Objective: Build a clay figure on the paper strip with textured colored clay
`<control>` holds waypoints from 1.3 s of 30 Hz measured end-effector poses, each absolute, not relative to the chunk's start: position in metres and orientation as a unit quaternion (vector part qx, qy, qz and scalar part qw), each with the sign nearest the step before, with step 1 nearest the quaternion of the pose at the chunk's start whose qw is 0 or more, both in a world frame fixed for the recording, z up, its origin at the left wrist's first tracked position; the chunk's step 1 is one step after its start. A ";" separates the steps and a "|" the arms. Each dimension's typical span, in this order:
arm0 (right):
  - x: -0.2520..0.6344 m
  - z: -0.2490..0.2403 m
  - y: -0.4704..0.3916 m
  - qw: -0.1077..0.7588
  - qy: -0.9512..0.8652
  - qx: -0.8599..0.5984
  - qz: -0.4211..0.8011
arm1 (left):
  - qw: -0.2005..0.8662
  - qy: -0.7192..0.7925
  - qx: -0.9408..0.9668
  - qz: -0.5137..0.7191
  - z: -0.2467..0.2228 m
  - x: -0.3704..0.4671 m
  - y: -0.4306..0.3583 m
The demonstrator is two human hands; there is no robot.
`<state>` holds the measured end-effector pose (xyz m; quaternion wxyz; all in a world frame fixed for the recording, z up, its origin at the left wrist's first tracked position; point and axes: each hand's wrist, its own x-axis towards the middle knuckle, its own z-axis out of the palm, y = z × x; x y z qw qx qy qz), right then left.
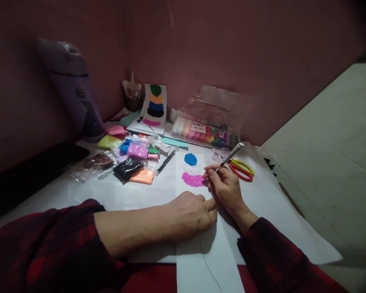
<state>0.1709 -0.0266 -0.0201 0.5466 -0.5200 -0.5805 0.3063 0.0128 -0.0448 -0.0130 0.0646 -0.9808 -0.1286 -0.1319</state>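
My right hand (224, 185) pinches a slim tool with a striped handle (235, 151). Its dark tip meets the right edge of a textured pink clay patch (191, 179) on a long white paper strip (190, 254). Above the pink lie a pencil-drawn shape and a round blue clay patch (190, 159). My left hand (189, 213) rests across the strip below the pink patch, fingers curled close to my right hand. Whatever those fingers hold, if anything, is hidden. A pencil line runs down the strip beneath my left hand.
Bagged clay pieces, such as a black one (126, 169) and an orange one (142, 176), lie left of a pen (166, 161). Scissors (242, 170) sit to the right. Behind stand a painted-looking card (155, 122), a clay pack (198, 132) and a purple container (76, 95).
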 end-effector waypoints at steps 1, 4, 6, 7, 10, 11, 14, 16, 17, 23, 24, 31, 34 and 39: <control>0.171 -0.021 -0.027 0.548 -0.581 -0.522 0.299 | 0.066 -0.128 -0.980 -0.134 -0.013 0.013 -0.045; 0.173 -0.023 -0.026 0.562 -0.568 -0.533 0.278 | 0.068 -0.128 -0.980 -0.134 -0.013 0.013 -0.044; 0.175 -0.024 -0.024 0.571 -0.555 -0.540 0.273 | 0.064 -0.129 -0.981 -0.129 -0.012 0.012 -0.045; 0.175 -0.025 -0.024 0.574 -0.550 -0.542 0.273 | 0.062 -0.129 -0.981 -0.128 -0.011 0.012 -0.045; 0.176 -0.026 -0.022 0.573 -0.545 -0.546 0.278 | 0.058 -0.129 -0.982 -0.127 -0.011 0.012 -0.045; 0.176 -0.026 -0.022 0.570 -0.547 -0.546 0.279 | 0.058 -0.129 -0.982 -0.127 -0.011 0.012 -0.045; 0.176 -0.026 -0.022 0.563 -0.553 -0.544 0.284 | 0.061 -0.128 -0.981 -0.135 -0.013 0.013 -0.044; 0.176 -0.027 -0.022 0.562 -0.556 -0.540 0.289 | 0.063 -0.126 -0.980 -0.141 -0.013 0.013 -0.044; 0.176 -0.027 -0.022 0.561 -0.558 -0.538 0.291 | 0.064 -0.125 -0.980 -0.142 -0.013 0.013 -0.044; 0.176 -0.026 -0.023 0.558 -0.564 -0.533 0.296 | 0.059 -0.127 -0.982 -0.126 -0.010 0.012 -0.045; 0.175 -0.026 -0.023 0.556 -0.566 -0.533 0.295 | 0.059 -0.127 -0.982 -0.126 -0.010 0.012 -0.045; 0.174 -0.025 -0.024 0.554 -0.567 -0.533 0.295 | 0.065 -0.128 -0.980 -0.139 -0.012 0.013 -0.045; 0.174 -0.025 -0.024 0.562 -0.557 -0.539 0.288 | 0.065 -0.125 -0.980 -0.138 -0.012 0.013 -0.045; 0.176 -0.024 -0.022 0.568 -0.542 -0.558 0.269 | 0.068 -0.123 -0.980 -0.141 -0.012 0.012 -0.045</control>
